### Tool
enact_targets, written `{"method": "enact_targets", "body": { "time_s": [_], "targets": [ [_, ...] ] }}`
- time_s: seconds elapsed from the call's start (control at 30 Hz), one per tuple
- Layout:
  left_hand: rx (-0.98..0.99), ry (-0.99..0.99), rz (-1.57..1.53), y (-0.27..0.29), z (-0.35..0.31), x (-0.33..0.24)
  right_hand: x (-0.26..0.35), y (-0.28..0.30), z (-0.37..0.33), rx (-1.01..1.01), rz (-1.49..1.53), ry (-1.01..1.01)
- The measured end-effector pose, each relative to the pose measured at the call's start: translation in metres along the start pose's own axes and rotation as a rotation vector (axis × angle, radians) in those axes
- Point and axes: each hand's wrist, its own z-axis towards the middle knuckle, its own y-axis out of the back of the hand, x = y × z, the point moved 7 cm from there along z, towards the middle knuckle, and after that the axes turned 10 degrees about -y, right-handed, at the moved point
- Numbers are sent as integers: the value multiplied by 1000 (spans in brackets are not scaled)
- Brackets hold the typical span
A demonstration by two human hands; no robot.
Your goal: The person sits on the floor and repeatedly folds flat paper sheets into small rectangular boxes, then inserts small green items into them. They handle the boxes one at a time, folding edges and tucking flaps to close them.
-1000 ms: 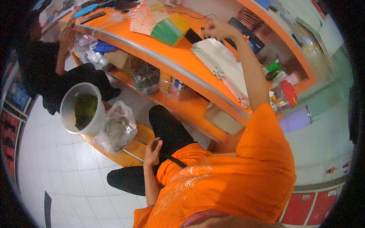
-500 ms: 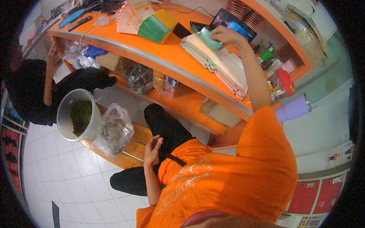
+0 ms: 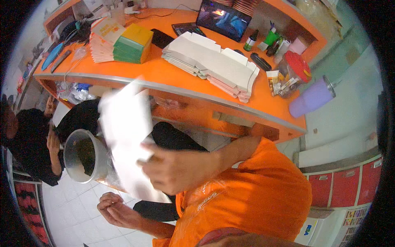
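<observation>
My right hand (image 3: 175, 168) holds a flat white carton blank (image 3: 123, 131), blurred by motion, in front of my chest and over my lap. My left hand (image 3: 115, 209) hangs lower, fingers loosely curled, holding nothing. A stack of the same white flat blanks (image 3: 214, 61) lies on the orange counter (image 3: 164, 76) ahead. A grey bucket (image 3: 84, 155) with dark green contents stands to my left beside my knee.
On the counter lie green and yellow card stacks (image 3: 131, 43), a tablet screen (image 3: 224, 19), a red-lidded jar (image 3: 294, 68) and a lilac tumbler (image 3: 310, 98). Another person in black (image 3: 33, 144) sits at the far left. Red cabinets (image 3: 349, 185) stand at right.
My right arm has come back from the counter stack down toward my lap, bringing one white blank with it. My left hand has dropped lower. The view has shifted.
</observation>
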Motion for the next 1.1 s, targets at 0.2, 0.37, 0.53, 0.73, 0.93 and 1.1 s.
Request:
{"method": "enact_targets", "body": {
  "time_s": [0.2, 0.37, 0.53, 0.73, 0.93, 1.1],
  "targets": [
    [671, 818, 358, 5, -70, 94, 54, -78, -5, 43, 141, 215],
    [735, 1074, 296, -1, -91, 105, 59, -120, -22, 337, 276, 172],
    [422, 946, 248, -16, -92, 101, 7, -103, -21, 416, 500, 8],
    [111, 842, 176, -46, -97, 94, -62, -102, -25, -1, 689, -595],
    [23, 723, 217, -68, -112, 116, -74, -170, -62, -64, 845, -854],
    [-76, 689, 149, -73, -131, 126, -86, -163, -73, -168, 822, -924]
  ]
}}
